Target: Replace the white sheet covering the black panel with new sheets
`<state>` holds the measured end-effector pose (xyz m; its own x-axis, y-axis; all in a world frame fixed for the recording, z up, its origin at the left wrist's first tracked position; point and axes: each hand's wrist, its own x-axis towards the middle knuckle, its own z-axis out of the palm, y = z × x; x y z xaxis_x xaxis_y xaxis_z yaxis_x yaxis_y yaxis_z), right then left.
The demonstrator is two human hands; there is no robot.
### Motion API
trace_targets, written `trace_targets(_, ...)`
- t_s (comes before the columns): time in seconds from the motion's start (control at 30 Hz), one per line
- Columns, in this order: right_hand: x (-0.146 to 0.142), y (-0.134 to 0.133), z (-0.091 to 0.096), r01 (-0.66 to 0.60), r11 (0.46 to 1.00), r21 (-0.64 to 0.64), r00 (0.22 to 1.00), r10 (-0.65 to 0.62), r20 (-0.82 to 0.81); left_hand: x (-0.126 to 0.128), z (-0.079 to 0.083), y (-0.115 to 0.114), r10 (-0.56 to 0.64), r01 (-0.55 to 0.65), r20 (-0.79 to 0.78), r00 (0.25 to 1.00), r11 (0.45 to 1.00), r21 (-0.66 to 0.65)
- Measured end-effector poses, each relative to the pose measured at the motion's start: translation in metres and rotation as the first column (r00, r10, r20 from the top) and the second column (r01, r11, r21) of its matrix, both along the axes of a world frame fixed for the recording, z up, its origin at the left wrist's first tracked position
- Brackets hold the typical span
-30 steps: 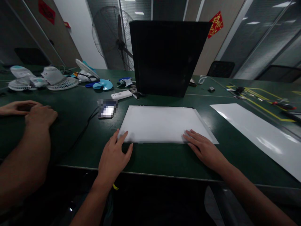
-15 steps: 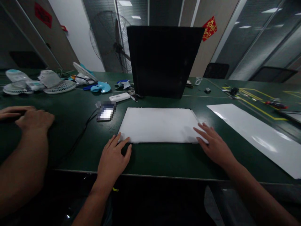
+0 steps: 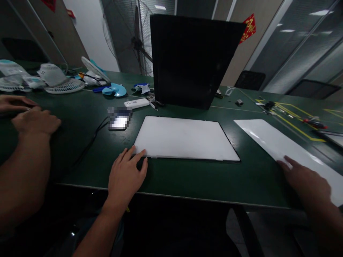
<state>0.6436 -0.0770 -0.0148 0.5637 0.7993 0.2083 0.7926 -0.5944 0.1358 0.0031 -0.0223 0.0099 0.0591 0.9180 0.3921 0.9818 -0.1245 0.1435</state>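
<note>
I have in front of me a green table (image 3: 187, 180). On it lies a white panel (image 3: 184, 139); to the right, apart from it, a white sheet (image 3: 268, 138). Behind the panel stands a black board (image 3: 193, 60); farther left lie white fan parts (image 3: 53, 75).

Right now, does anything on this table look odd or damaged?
A light-blue fan blade lies loose near the white fan parts, seemingly detached. The white panel the left hand touches lies flat, no damage visible.
</note>
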Motion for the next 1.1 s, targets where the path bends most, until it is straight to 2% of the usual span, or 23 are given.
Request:
trace_targets(0.1,-0.022,0.005,0.015,0.074,0.997,0.014,0.989,-0.071,-0.127,-0.001,-0.001,0.000,-0.006,0.006,0.005,1.000,1.000,0.012)
trace_targets(0.3,-0.030,0.003,0.028,0.085,0.992,0.094,0.991,-0.074,-0.116,-0.004,-0.002,0.000,0.001,-0.001,0.019,1.000,1.000,0.018)
trace_targets(0.4,-0.048,0.001,0.033,0.002,0.985,0.173,0.998,0.010,-0.066,-0.004,-0.001,0.000,0.003,-0.004,0.020,1.000,1.000,0.012)
trace_targets(0.53,-0.105,0.012,0.052,-0.214,0.952,0.219,0.977,0.214,0.026,-0.004,0.000,-0.001,-0.002,0.002,0.014,1.000,1.000,-0.004)
trace_targets(0.6,-0.137,0.024,0.060,-0.397,0.889,0.228,0.917,0.394,0.058,-0.003,0.000,-0.001,0.002,-0.002,0.004,1.000,1.000,-0.003)
trace_targets(0.67,-0.164,0.038,0.061,-0.589,0.772,0.239,0.802,0.595,0.055,-0.002,0.001,-0.001,0.004,-0.004,-0.009,1.000,1.000,0.005)
trace_targets(0.73,-0.184,0.052,0.055,-0.723,0.646,0.244,0.669,0.743,0.012,-0.002,0.000,-0.001,0.004,-0.004,-0.023,1.000,1.000,0.015)
trace_targets(0.8,-0.197,0.063,0.043,-0.796,0.560,0.228,0.561,0.825,-0.069,-0.003,-0.001,0.000,-0.003,0.004,-0.030,1.000,1.000,0.019)
trace_targets(0.93,-0.205,0.072,0.025,-0.846,0.496,0.194,0.450,0.861,-0.239,-0.005,-0.004,0.002,-0.023,0.024,-0.026,0.999,1.000,0.014)
trace_targets(1.1,-0.205,0.070,0.028,-0.868,0.465,0.175,0.402,0.865,-0.301,-0.005,-0.009,0.003,-0.024,0.024,0.006,1.000,1.000,0.001)
